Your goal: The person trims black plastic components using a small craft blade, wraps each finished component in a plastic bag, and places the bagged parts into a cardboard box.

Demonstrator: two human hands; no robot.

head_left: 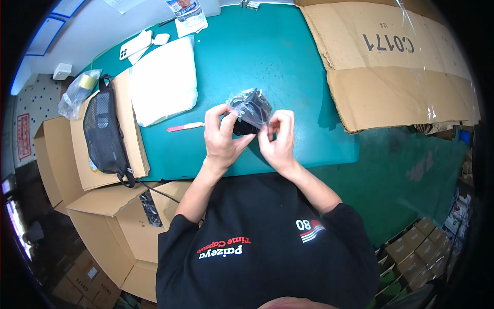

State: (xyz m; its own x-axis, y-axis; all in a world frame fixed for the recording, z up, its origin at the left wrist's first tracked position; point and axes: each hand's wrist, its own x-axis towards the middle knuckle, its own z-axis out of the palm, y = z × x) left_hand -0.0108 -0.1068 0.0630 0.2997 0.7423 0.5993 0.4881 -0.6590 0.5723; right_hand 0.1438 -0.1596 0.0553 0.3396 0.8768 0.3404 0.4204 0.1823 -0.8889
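Between my hands, above the green tabletop [247,46], is a black object in a clear plastic bag [253,105]; its exact kind I cannot make out. My left hand [221,136] grips it from the left, thumb underneath and fingers bent over the side. On the other side my right hand [278,139] pinches the bag's lower right edge between thumb and fingertips. A thin red-and-pale tool [185,126], perhaps a small knife, lies on the table just left of my left hand.
A white plastic-wrapped packet [163,82] and a black mesh pouch [104,131] on cardboard lie at the left. Behind them are a white phone [136,45] and a snack pouch [186,13]. A large carton [381,77] fills the right. An open carton [121,242] stands below the table's left edge.
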